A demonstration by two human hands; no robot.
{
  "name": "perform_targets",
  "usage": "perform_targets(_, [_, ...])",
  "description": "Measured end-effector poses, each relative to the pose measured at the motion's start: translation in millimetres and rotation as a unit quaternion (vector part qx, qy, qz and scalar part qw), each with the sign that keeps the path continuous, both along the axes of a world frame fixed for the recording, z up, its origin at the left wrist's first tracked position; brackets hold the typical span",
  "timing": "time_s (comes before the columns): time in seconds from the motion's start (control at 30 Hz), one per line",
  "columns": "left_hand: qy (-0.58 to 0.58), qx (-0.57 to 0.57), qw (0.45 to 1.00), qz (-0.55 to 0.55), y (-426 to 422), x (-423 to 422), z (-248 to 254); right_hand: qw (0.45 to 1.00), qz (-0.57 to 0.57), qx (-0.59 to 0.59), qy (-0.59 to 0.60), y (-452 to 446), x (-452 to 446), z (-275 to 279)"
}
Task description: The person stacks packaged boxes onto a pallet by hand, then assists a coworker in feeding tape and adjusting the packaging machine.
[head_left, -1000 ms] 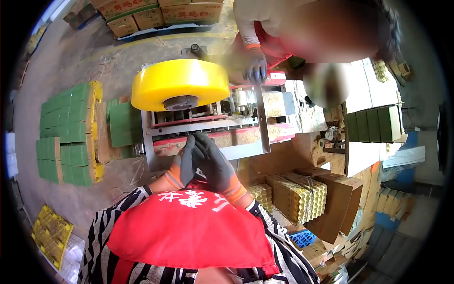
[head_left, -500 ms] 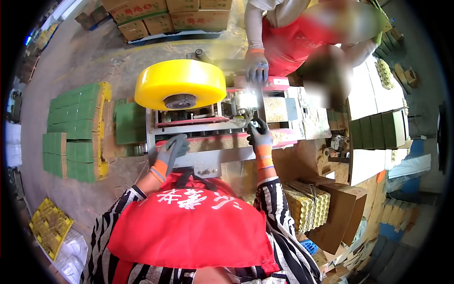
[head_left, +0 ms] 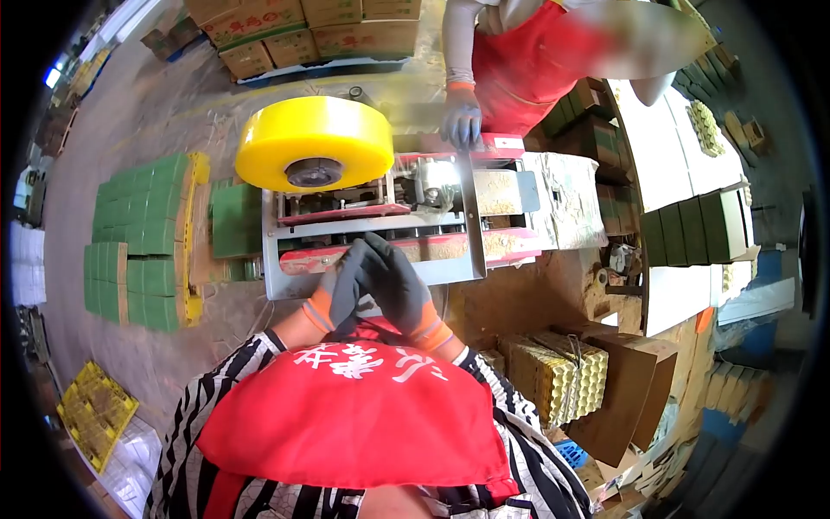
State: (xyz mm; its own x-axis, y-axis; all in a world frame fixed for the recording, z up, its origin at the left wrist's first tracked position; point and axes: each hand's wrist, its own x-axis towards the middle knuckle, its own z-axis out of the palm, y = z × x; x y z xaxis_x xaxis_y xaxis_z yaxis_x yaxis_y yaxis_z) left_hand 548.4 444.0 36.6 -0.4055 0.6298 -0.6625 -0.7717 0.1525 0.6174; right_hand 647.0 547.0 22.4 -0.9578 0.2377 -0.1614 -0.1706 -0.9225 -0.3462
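Grey-gloved, orange-cuffed left hand [head_left: 345, 284] and right hand [head_left: 395, 285], pressed together, contents undeterminable, nearside of glossy yellow plastic tape roll [head_left: 316, 127]; red-and-grey metal machine [head_left: 424, 249] beneath roll; possible glove snag should either stray into machine

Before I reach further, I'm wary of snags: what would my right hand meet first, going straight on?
Your right hand would probably meet the grey metal bar first, though depth is unclear.

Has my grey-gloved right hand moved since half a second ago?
Yes: your grey-gloved right hand moved left relative to the rectangular grey metal frame.
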Motion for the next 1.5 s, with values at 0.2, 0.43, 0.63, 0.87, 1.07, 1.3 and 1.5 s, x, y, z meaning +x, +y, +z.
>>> perform_targets(0.2, [0.011, 0.154, 0.975, 0.160, -1.6, -1.5, -49.4, 0.980, -0.007, 0.198, 0.014, -13.3, -4.4, 2.9])
perform_targets(0.43, [-0.031, 0.028, 0.969, 0.243, -20.8, -71.5, -131.0, 0.744, 0.062, 0.666, -0.001, -25.6, 0.2, -16.5])
perform_targets(0.63, [0.136, 0.185, 0.972, 0.052, -4.2, -31.7, -23.0, 0.794, -0.103, 0.597, -0.054, -15.6, -1.0, 11.9])
perform_targets(0.87, [0.206, 0.164, 0.964, 0.041, 11.1, -5.9, -13.2, 0.691, -0.083, 0.714, -0.071, -12.4, -13.8, -25.2])
perform_targets(1.07, [0.079, 0.019, 0.967, 0.241, -0.6, -29.7, -16.1, 0.674, 0.025, 0.738, -0.001, -21.8, -18.7, -3.0])
perform_targets(1.3, [0.043, 0.025, 0.967, 0.251, -26.1, -61.4, -57.7, 0.514, -0.053, 0.854, 0.067, -51.7, -36.3, -46.7])
perform_targets(1.5, [0.221, -0.062, 0.936, 0.266, -166.7, -195.3, -104.1, 0.767, 0.172, 0.618, 0.007, -20.8, 52.6, 73.8])
